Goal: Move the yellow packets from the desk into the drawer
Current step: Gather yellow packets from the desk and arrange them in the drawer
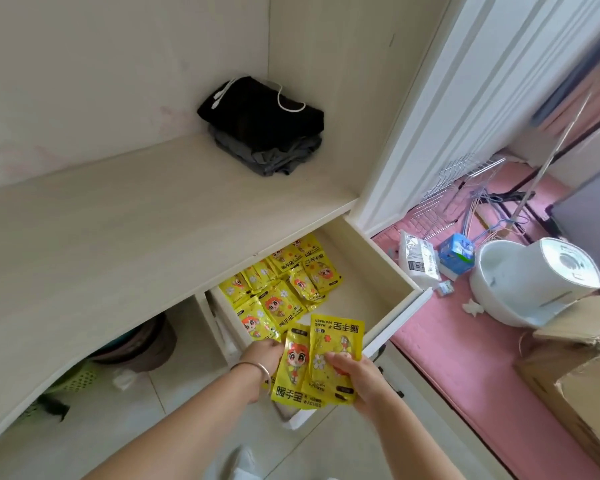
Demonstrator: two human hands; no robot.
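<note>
Head view, left hand: the left hand (262,355) is reaching over the near end of the open drawer (400,308), a thin bracelet (253,367) sitting on its wrist; its fingers are curling around the left edge of a yellow packet (293,370), holding it.
Head view, right hand: the right hand (355,377) is gripping a second yellow packet (336,344) from the right, thumb lying on its printed face, the other fingers hidden behind it.
Held packets: the two are overlapping side by side, hanging above the drawer's near front edge; the left one is showing a red-haired cartoon figure, the right one is turned upside down to the camera.
Drawer: it is standing pulled out from under the desk (125,230), at the desk's right end.
Packets in drawer (284,289): a pile of the same yellow packets is lying along the drawer's left side, running from its far corner toward the near end and overlapping one another; the right part of the drawer floor is showing bare.
Desk top: a stack of folded dark clothes (264,126) with a white cord is sitting in the far right corner.
Under desk: a green basket (71,379) is showing below the near left edge, with a dark bin beside it.
Floor to the right: a pink mat (465,368) is carrying a white appliance (530,277), a blue box (456,252), wire hangers and a cardboard box (579,372) at its right edge.
</note>
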